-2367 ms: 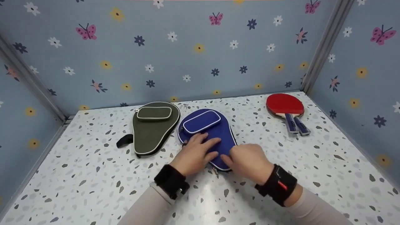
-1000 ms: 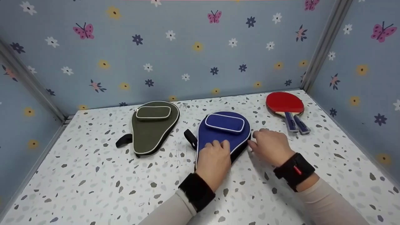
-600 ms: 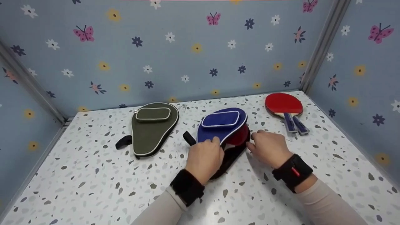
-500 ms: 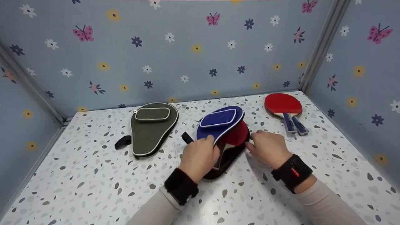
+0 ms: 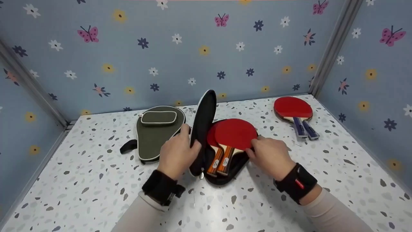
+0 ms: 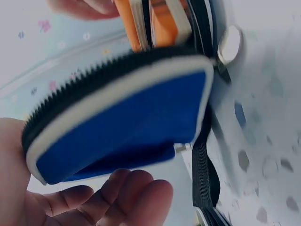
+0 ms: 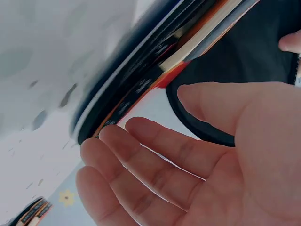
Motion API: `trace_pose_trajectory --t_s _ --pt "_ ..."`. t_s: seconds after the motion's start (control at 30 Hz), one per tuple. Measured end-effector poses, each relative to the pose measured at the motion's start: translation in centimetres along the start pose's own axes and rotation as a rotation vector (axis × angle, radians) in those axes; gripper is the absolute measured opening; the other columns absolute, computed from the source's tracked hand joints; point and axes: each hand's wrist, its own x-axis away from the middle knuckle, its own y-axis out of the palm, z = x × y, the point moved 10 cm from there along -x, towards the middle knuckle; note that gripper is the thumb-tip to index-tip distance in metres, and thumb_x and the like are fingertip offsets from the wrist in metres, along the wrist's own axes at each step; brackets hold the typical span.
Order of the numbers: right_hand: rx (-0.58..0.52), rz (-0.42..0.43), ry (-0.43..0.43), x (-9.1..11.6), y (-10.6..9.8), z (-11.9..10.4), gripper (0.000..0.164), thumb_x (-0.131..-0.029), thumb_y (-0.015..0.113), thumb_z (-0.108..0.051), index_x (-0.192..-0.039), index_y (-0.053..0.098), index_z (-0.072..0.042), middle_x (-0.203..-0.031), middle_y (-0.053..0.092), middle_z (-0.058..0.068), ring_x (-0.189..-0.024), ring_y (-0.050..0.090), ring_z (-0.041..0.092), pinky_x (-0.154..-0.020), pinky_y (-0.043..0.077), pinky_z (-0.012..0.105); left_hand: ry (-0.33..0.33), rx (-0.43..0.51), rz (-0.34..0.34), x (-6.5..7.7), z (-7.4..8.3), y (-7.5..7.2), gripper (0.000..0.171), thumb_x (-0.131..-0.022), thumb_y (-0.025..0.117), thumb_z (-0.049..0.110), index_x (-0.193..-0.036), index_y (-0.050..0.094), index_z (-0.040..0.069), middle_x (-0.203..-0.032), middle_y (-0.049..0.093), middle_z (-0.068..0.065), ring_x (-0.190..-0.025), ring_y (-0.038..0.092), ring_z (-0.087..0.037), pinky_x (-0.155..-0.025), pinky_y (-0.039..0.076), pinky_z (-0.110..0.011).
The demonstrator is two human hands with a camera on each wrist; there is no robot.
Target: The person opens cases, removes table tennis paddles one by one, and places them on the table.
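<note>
In the head view, the blue table tennis paddle case (image 5: 221, 180) lies unzipped, its black-lined cover (image 5: 206, 112) raised almost upright. My left hand (image 5: 177, 154) holds that cover by its edge, thumb on the lining side and fingers towards the blue outside (image 6: 127, 117). Two red paddles (image 5: 236, 132) with orange-striped handles lie overlapping inside the case. My right hand (image 5: 270, 156) is at the case's right rim. In the right wrist view its fingers (image 7: 155, 165) are extended along the case edge, with the thumb apart from them. A metal zipper pull (image 6: 229, 44) hangs by the cover.
An olive green paddle case (image 5: 154, 135) lies at left behind my left hand, with a black strap (image 5: 128, 146) beside it. Two more red paddles (image 5: 293, 108) with blue handles lie stacked at the back right. Floral panels (image 5: 193, 48) border the speckled table (image 5: 96, 193).
The blue case was turned and unzipped, and its cover has swung up and left in my left hand, exposing the two paddles. My right hand has stayed near the right rim over the last second.
</note>
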Motion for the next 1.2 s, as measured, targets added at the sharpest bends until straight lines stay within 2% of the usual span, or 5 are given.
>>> trace_pose_trajectory --t_s 0.27,0.6,0.73,0.9,1.2 --pt "-0.036 0.039 -0.073 -0.4 0.9 -4.5 0.042 -0.102 0.08 -0.047 -0.089 0.064 -0.01 -0.069 0.057 0.002 -0.064 0.065 0.026 -0.054 0.051 0.042 -0.121 -0.036 -0.03 -0.5 -3.3 -0.1 0.042 -0.102 0.07 0.027 -0.128 0.055 -0.002 -0.074 0.067 -0.023 -0.066 0.068 -0.046 -0.062 0.053 -0.062" --pt "0.027 -0.004 -0.1 -0.8 2.7 -6.9 0.06 -0.095 0.075 -0.072 -0.081 0.055 -0.017 -0.056 0.041 -0.005 -0.048 0.042 0.014 -0.049 0.035 0.033 -0.142 0.049 -0.305 -0.1 -4.7 -0.4 0.02 -0.101 0.069 0.026 -0.09 0.063 0.01 -0.075 0.061 -0.008 -0.067 0.061 -0.027 -0.063 0.045 -0.043" --pt "-0.013 -0.043 -0.091 -0.6 2.9 -6.5 0.048 -0.099 0.079 -0.053 -0.086 0.054 -0.015 -0.058 0.044 -0.004 -0.05 0.046 0.015 -0.05 0.041 0.037 -0.144 0.081 -0.364 -0.1 -5.4 -0.3 0.022 -0.101 0.067 0.028 -0.087 0.062 0.011 -0.076 0.06 -0.007 -0.066 0.058 -0.025 -0.062 0.042 -0.04" --pt "-0.052 -0.067 -0.096 -0.2 2.9 -5.9 0.029 -0.093 0.078 -0.024 -0.098 0.052 -0.011 -0.062 0.046 -0.003 -0.054 0.053 0.02 -0.052 0.047 0.043 -0.184 0.112 -0.327 -0.4 -6.2 0.0 0.039 -0.106 0.066 0.048 -0.099 0.069 0.009 -0.087 0.07 -0.008 -0.076 0.066 -0.028 -0.07 0.051 -0.046" --pt "-0.09 -0.088 -0.016 -0.3 3.3 -2.9 0.048 -0.089 0.08 -0.006 -0.127 0.053 0.005 -0.073 0.056 0.007 -0.059 0.059 0.027 -0.057 0.056 0.049 -0.202 0.117 -0.289 -0.7 -6.4 0.2 0.036 -0.107 0.06 0.037 -0.08 0.061 0.012 -0.076 0.064 -0.007 -0.069 0.063 -0.028 -0.066 0.048 -0.044"
